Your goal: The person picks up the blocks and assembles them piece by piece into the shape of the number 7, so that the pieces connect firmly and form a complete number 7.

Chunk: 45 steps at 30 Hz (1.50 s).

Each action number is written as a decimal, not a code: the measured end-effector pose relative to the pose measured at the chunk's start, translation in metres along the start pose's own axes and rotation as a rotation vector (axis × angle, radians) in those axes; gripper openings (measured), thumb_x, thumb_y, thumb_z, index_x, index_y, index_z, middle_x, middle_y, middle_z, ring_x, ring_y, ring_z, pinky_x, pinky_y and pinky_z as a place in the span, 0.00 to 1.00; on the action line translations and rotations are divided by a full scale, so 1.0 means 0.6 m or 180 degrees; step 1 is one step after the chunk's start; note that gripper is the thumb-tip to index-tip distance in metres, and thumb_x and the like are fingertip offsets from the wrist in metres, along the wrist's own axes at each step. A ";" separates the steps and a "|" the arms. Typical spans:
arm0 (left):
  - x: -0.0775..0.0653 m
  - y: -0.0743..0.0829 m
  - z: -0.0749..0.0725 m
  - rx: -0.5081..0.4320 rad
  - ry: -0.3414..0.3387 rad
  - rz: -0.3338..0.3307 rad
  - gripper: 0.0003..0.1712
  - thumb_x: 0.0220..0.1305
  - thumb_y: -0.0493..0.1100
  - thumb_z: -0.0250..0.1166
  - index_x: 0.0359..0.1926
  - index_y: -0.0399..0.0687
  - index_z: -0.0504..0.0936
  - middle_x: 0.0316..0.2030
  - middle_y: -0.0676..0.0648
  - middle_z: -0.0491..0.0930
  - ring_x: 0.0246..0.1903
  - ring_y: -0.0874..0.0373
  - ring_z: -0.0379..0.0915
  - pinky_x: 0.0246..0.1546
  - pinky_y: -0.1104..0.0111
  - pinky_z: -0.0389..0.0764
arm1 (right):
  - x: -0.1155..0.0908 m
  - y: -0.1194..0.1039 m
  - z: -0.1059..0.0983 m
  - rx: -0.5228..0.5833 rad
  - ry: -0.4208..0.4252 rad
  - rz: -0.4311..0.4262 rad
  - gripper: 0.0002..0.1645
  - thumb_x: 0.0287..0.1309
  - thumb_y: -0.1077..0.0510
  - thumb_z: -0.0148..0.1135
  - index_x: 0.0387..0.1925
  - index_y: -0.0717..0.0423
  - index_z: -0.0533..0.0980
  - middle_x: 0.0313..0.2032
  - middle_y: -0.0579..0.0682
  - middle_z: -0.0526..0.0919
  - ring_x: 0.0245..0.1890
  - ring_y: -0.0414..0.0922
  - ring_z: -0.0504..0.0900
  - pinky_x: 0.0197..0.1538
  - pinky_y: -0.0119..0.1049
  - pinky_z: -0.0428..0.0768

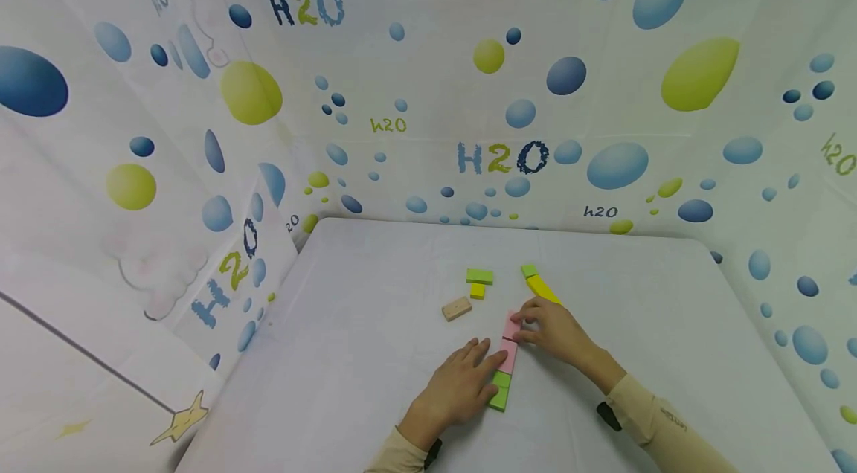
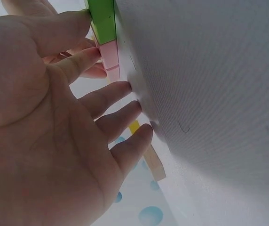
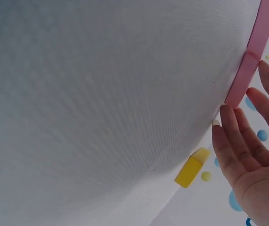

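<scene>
A straight row of blocks lies on the white table: a green block [image 1: 498, 400] and another green block [image 1: 501, 379] at the near end, then a pink block [image 1: 508, 358] and a far pink block [image 1: 511, 326]. Left of the row, my left hand [image 1: 457, 384] has its index fingertip on the nearer pink block and its thumb by the green ones. The other left fingers stretch out over the cloth. From the right, my right hand [image 1: 554, 332] touches the far pink block with extended fingers, its thumb beside the seam between the pink blocks.
Beyond the left hand lie a wooden block [image 1: 457, 309], a small yellow block [image 1: 477, 291] and a green block [image 1: 479, 277] touching it. Past the right hand, a long yellow block [image 1: 543, 289] meets a small green block [image 1: 529, 270]. A patterned curtain [image 1: 428, 71] hangs behind the table.
</scene>
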<state>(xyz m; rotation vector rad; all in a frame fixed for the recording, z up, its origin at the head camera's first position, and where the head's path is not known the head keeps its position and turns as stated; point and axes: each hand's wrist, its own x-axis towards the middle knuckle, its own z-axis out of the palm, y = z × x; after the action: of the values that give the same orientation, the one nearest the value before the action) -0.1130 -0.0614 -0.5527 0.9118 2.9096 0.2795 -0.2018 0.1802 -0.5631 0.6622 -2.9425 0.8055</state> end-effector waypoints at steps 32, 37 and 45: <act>-0.001 -0.008 0.008 -0.0050 0.0057 0.0066 0.31 0.78 0.55 0.58 0.77 0.62 0.68 0.75 0.43 0.67 0.74 0.45 0.63 0.70 0.53 0.71 | 0.000 0.009 0.007 0.0156 0.0028 -0.0025 0.21 0.52 0.48 0.82 0.49 0.45 0.89 0.49 0.41 0.87 0.53 0.45 0.84 0.61 0.50 0.82; 0.000 -0.006 0.004 -0.0088 0.0035 0.0047 0.31 0.78 0.54 0.59 0.77 0.62 0.68 0.75 0.43 0.67 0.74 0.45 0.63 0.70 0.52 0.71 | -0.001 0.009 0.006 0.0179 0.0056 0.0005 0.22 0.51 0.47 0.82 0.49 0.44 0.88 0.49 0.40 0.88 0.52 0.45 0.85 0.59 0.50 0.83; 0.003 -0.002 -0.002 -0.0109 -0.0046 -0.0001 0.32 0.77 0.54 0.59 0.78 0.60 0.66 0.75 0.43 0.67 0.75 0.45 0.62 0.71 0.52 0.69 | 0.000 0.008 0.005 0.0259 0.0010 0.0007 0.23 0.51 0.48 0.82 0.49 0.45 0.88 0.49 0.41 0.88 0.53 0.45 0.84 0.61 0.50 0.82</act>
<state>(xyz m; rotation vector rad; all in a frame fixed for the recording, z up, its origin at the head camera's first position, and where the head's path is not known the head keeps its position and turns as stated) -0.1153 -0.0616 -0.5521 0.9045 2.8824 0.3202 -0.2033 0.1824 -0.5680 0.6614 -2.9218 0.9300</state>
